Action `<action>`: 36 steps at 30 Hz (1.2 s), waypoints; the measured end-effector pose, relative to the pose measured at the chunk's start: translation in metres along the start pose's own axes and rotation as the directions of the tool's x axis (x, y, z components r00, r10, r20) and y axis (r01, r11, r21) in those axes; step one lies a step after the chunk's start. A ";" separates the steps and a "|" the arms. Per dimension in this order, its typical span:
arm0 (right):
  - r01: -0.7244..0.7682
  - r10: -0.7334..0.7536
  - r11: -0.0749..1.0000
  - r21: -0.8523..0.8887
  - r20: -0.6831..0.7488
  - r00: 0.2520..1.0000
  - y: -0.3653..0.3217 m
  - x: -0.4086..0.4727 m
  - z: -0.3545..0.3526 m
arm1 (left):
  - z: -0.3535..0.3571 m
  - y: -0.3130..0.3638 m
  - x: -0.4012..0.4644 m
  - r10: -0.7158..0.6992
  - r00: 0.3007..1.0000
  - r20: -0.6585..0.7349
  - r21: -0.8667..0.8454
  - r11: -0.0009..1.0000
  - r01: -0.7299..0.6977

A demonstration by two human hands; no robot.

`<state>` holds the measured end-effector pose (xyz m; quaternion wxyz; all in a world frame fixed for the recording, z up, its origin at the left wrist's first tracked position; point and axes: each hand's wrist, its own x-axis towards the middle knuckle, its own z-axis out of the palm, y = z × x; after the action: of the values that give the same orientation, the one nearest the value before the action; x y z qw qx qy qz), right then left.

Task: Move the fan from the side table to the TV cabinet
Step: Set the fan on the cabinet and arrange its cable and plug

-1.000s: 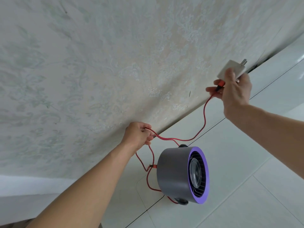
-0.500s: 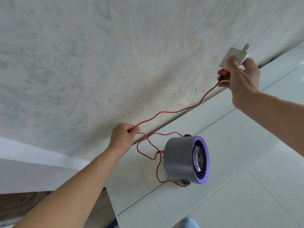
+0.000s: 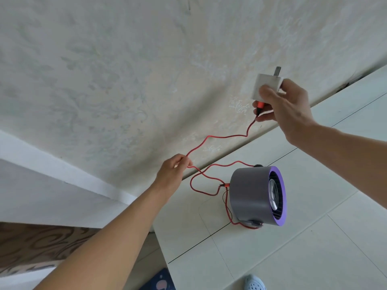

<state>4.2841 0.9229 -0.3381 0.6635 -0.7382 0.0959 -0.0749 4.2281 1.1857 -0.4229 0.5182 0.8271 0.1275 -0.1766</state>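
Note:
A small round fan (image 3: 254,195), grey with a purple front rim, stands on the white top of the TV cabinet (image 3: 303,237), near the wall. A red cable (image 3: 222,138) runs from its back in loose loops. My left hand (image 3: 173,170) pinches the cable to the left of the fan, close to the wall. My right hand (image 3: 284,105) is raised above the fan and holds the white plug adapter (image 3: 265,84) at the cable's end, prongs pointing up.
A pale patterned wall (image 3: 125,70) rises behind the cabinet. The cabinet's left edge (image 3: 161,248) drops to a floor with a brown wooden surface (image 3: 31,243) at the left. A blue slipper (image 3: 254,283) shows at the bottom.
My right hand has lifted the adapter a little and turned its prongs more upright. My left hand has slid along the cable, which hangs slacker. The view has shifted, showing the cabinet's left edge.

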 end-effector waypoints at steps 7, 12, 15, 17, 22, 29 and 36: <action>-0.024 0.025 0.999 0.034 -0.035 0.999 0.005 -0.002 0.017 | 0.025 -0.025 0.013 -0.177 0.941 0.288 -0.378 0.882 0.282; -0.020 0.020 1.000 0.014 -0.052 0.998 0.005 0.003 0.014 | 0.036 -0.031 0.021 -0.234 0.927 0.294 -0.290 0.902 0.320; -0.021 0.021 1.000 -0.003 -0.051 0.999 0.006 0.003 0.012 | 0.036 -0.035 0.022 -0.278 0.930 0.241 -0.269 0.901 0.339; -0.030 0.030 1.000 -0.006 -0.045 0.999 0.008 0.002 0.013 | 0.034 -0.039 0.020 -0.308 0.926 0.218 -0.294 0.884 0.363; -0.045 0.045 0.999 0.017 -0.003 0.999 0.009 -0.008 0.023 | 0.026 -0.050 0.006 -0.422 0.891 0.166 -0.377 0.808 0.453; -0.061 0.061 0.998 -0.005 0.078 0.995 -0.002 -0.037 0.036 | 0.007 -0.074 -0.031 -0.482 0.856 0.186 -0.448 0.734 0.511; -0.046 0.059 0.996 -0.077 0.175 0.983 -0.024 -0.077 0.046 | -0.005 -0.065 -0.068 -0.415 0.889 0.193 -0.495 0.741 0.454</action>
<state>4.2217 0.9886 -0.3178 0.6440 -0.7627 0.0587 0.0123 4.1417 1.2162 -0.4448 0.6733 0.5931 0.3417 -0.2795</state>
